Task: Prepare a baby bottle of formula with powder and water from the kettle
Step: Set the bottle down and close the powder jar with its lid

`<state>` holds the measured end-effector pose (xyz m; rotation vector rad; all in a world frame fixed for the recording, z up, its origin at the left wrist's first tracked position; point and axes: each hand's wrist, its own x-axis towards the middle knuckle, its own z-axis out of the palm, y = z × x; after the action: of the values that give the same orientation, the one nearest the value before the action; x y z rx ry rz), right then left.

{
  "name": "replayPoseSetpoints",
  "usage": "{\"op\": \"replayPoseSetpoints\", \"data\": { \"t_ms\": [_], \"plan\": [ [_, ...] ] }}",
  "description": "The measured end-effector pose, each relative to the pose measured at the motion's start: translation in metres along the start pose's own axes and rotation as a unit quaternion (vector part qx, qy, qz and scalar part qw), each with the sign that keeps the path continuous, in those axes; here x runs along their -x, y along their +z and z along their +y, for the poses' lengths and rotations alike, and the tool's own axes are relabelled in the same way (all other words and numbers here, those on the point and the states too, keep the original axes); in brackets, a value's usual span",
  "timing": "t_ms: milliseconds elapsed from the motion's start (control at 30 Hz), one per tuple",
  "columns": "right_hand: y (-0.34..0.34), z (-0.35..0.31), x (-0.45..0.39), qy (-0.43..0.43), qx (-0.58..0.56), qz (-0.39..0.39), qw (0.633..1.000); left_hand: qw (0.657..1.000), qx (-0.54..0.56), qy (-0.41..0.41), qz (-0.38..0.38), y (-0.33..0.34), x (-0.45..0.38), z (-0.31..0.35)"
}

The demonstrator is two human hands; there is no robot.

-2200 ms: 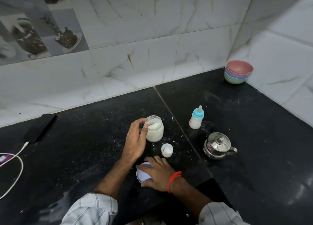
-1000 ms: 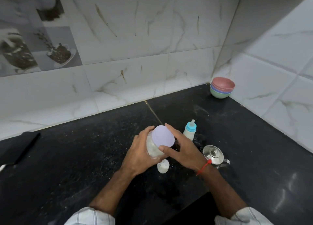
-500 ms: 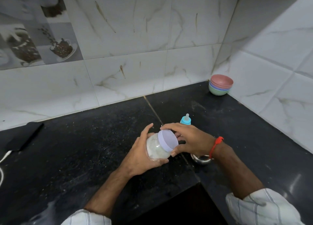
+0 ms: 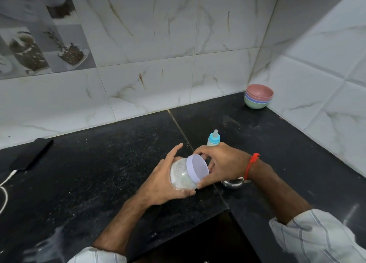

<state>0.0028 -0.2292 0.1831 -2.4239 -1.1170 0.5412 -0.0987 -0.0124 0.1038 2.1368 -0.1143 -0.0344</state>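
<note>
My left hand point(image 4: 162, 181) holds a clear powder jar point(image 4: 181, 176) tilted on its side above the black counter point(image 4: 99, 173). A pale lilac lid point(image 4: 198, 167) sits on the jar's mouth, and my right hand point(image 4: 223, 161) grips that lid by its rim. Behind my right hand stands the baby bottle point(image 4: 213, 139), white with a blue collar and a clear teat; only its top shows. The steel kettle point(image 4: 232, 183) is mostly hidden under my right wrist.
A stack of pastel bowls point(image 4: 258, 96) stands in the far right corner against the tiled walls. A dark phone point(image 4: 31, 156) with a white cable point(image 4: 6, 183) lies at the left. The counter has an inner front corner below my arms.
I picked the lid up from the counter, set it on the jar and lifted the jar. Over the last second the jar has tilted onto its side and my right hand has turned on the lid.
</note>
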Motion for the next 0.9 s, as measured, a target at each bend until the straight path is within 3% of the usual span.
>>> {"op": "replayPoseSetpoints", "data": {
  "t_ms": [100,267,367,433,533,667,767,833,900],
  "plan": [
    [0.012,-0.003,0.003,0.067,-0.031,0.050,0.996,1.000,-0.022,-0.004,0.018,0.003,0.000,0.009],
    [0.022,-0.012,0.000,0.223,-0.018,0.053,0.973,0.996,-0.080,-0.005,0.025,0.000,-0.005,0.016],
    [0.018,-0.007,-0.002,0.186,0.052,0.185,0.964,0.998,-0.049,-0.014,0.041,-0.007,-0.008,0.013],
    [0.008,0.001,0.000,0.079,0.061,0.252,0.963,0.998,-0.036,-0.014,0.047,-0.009,-0.008,0.013],
    [0.004,0.013,0.003,-0.088,0.045,0.124,0.987,0.998,-0.015,-0.018,0.052,-0.010,-0.009,0.009],
    [0.015,0.011,0.001,-0.062,0.044,0.176,0.981,0.999,-0.002,-0.007,0.046,-0.012,-0.008,0.014],
    [0.014,0.005,0.002,-0.056,0.000,0.175,0.983,0.999,0.008,0.005,0.032,-0.017,-0.011,0.017],
    [0.009,0.004,0.003,-0.093,0.062,0.173,0.979,1.000,-0.006,0.016,0.012,-0.020,-0.011,0.019],
    [0.014,0.002,0.001,-0.102,0.119,0.237,0.959,1.000,-0.019,0.023,0.008,-0.020,-0.011,0.022]
  ]
}}
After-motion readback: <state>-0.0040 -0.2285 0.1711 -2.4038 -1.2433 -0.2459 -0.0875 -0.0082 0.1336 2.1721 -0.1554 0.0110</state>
